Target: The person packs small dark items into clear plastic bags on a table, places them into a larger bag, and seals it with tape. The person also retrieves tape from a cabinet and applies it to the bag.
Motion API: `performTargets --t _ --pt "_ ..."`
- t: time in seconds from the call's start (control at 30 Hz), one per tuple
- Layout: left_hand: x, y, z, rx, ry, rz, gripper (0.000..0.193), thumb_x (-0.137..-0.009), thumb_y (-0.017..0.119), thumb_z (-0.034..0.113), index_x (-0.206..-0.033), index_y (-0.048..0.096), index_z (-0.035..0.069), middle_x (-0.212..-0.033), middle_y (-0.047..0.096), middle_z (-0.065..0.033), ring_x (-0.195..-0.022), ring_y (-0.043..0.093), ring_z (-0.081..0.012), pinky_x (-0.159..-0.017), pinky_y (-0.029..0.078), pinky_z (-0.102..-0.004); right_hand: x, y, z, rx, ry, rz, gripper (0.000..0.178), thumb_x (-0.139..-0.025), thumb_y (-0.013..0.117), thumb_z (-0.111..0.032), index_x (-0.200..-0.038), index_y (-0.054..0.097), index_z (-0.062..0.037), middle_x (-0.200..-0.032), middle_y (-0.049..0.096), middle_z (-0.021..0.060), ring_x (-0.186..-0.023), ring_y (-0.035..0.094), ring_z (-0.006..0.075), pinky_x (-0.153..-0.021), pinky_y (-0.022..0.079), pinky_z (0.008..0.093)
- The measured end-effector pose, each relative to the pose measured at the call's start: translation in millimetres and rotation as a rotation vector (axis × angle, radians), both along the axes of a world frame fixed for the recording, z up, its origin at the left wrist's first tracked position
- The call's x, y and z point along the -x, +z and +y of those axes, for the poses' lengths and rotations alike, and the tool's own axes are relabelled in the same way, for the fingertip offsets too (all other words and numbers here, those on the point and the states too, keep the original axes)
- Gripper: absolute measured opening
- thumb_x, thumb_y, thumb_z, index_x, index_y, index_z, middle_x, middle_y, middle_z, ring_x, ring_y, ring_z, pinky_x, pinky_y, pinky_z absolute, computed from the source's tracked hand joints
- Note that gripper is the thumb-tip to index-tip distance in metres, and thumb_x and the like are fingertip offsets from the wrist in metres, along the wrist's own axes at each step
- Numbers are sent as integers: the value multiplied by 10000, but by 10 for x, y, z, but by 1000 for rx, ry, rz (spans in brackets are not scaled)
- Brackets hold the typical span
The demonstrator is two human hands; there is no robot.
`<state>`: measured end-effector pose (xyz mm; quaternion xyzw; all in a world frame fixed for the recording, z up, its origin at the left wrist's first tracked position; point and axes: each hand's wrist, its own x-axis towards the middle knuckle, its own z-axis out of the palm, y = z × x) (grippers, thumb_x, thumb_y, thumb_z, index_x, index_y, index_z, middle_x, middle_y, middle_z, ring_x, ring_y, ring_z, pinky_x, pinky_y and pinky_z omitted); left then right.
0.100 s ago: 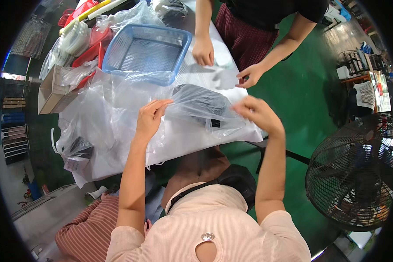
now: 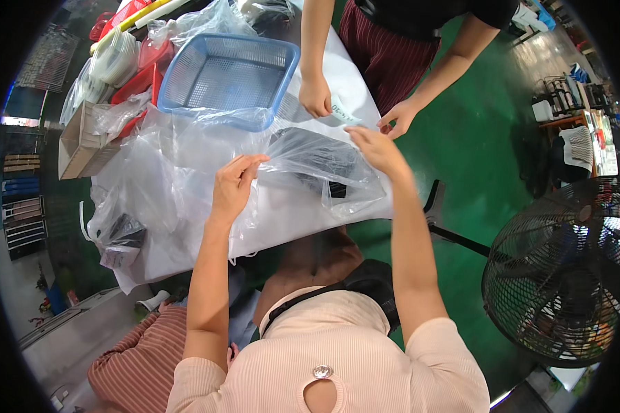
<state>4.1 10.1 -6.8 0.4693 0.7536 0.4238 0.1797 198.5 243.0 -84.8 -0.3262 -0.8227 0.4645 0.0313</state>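
White tabletop [image 2: 286, 213] under clear bag [image 2: 310, 164], its edge pinched in left fingers [image 2: 251, 161], right fingers [image 2: 362, 136] near, grip unclear.

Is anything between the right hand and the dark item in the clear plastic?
Yes: the clear plastic bag covers the dark item, so its film lies between that and the right hand. The left hand pinches the bag's left end. A co-worker's hand is close by, but not in between.

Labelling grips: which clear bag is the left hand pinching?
The taut bag just right of the left hand, stretched from its pinch. The crumpled bags farther left and the far bag beyond the blue basket lie slack.
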Motion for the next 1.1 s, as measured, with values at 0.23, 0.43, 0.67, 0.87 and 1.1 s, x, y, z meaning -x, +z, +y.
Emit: performTargets --t 0.23,0.43,0.67,0.87,1.1 --pt "-27 -37 -27 40 127 -39 159 -883 511 40 -960 649 57 -688 581 -58 -599 561 -122 -557 416 -243 171 -397 -135 -5 106 -294 426 -867 466 -473 -1136 625 -183 -1027 654 103 -993 599 287 -838 461 374" --pt "-32 -25 93 76 198 -57 149 -898 511 82 -963 644 69 -631 562 -45 -573 548 -110 -554 417 -244 -262 369 -112 -145 -299 11 335 -838 577 -351 -1068 635 -115 -965 661 90 -857 627 241 -783 471 346" --pt "-16 -67 91 53 243 -88 143 -879 527 94 -947 651 72 -629 566 -39 -583 549 -106 -551 415 -249 -764 781 -1192 422 -549 178 794 -698 786 -248 -1307 324 -33 -1246 393 192 -1016 532 240 -733 499 346" --pt "6 -153 174 -38 349 34 131 -818 551 104 -848 675 77 -700 583 -42 -625 542 -147 -599 432 -279 -469 266 -1461 530 -837 401 224 -786 646 -40 -973 528 -9 -784 558 34 -641 551 100 -562 494 264" --pt "45 -170 414 151 376 280 200 -776 596 278 -865 633 102 -861 602 -64 -799 594 -261 -742 464 -387 -462 634 -1642 248 -908 437 80 -765 576 51 -749 572 -27 -613 402 -51 -527 411 35 -488 499 219"
